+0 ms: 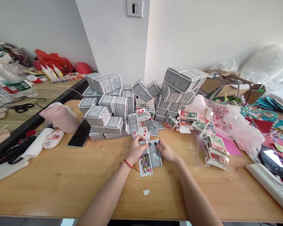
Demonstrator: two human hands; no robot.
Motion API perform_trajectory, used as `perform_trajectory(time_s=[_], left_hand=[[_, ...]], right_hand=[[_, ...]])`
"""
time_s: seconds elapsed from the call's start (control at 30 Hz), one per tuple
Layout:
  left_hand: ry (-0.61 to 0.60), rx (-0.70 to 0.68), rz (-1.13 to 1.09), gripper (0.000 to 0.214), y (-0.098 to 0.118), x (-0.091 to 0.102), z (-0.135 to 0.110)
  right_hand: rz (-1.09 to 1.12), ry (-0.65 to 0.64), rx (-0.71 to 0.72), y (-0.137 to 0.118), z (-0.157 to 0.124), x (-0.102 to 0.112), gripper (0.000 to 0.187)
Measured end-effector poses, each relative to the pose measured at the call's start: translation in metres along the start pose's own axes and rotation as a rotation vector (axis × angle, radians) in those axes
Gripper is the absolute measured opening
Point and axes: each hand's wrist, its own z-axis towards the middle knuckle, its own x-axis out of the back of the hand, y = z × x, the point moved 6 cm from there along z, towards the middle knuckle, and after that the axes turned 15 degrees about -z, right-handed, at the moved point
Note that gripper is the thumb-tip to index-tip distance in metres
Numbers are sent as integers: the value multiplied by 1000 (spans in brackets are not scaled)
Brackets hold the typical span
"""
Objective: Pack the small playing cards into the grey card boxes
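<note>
Both hands work together over the middle of the table, on a small group of playing cards. My left hand (138,148), with a red string round the wrist, pinches a grey-backed part of the group at its upper left. On the right side, the thumb of my right hand (165,150) presses on other grey-backed playing cards (156,158). Below the left fingers a queen of hearts (145,165) shows face up. Just beyond the hands lie loose playing cards (133,124), some face up. How the held cards join is partly hidden by my fingers.
Stacked blocks of folded cards (105,105) rise along the back, with another stack (176,91) right of centre. Opened card boxes (217,150) and plastic bags (235,125) lie right. A phone (79,133) and pink cup (59,116) stand left. A paper scrap (146,192) lies in front.
</note>
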Motion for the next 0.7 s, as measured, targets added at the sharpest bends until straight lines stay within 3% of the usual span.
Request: perform_trajectory(time_s=[0.17, 0.43, 0.5, 0.63, 0.7], left_hand=[[-6, -21, 11, 18, 2, -1, 0], [-27, 3, -149, 37, -1, -8, 4], [-72, 27, -226, 43, 1, -12, 4], [-172, 26, -414, 47, 8, -21, 1], [-186, 59, -475, 44, 7, -23, -1]], right_hand=[[57, -11, -14, -4, -2, 0, 23], [420, -55, -121, -18, -5, 9, 29], [408, 32, -99, -18, -5, 22, 26], [283, 387, -9, -17, -10, 57, 17], [245, 486, 53, -21, -14, 66, 11]])
